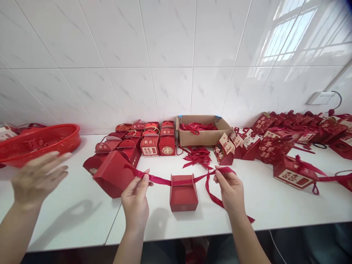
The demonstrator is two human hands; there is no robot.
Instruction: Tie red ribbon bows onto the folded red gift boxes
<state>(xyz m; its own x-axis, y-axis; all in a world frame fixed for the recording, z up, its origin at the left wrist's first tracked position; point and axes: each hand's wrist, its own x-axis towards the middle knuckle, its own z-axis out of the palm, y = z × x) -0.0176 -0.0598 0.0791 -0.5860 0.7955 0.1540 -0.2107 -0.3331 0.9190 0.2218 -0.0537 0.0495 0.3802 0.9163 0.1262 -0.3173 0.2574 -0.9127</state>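
A small red box stands on the white table in front of me, and a red ribbon runs through its top. To the left of the box, my left hand pinches one stretch of the ribbon. My right hand pinches the ribbon on the right side, from which a long tail hangs down to the table. Behind the box lies a pile of loose red ribbons. A larger red box rests tilted to the left of my left hand.
Another person's hand is at the far left, near a red basin. Finished-looking red boxes stand along the wall beside a cardboard box of ribbons. More boxes with ribbons fill the right side.
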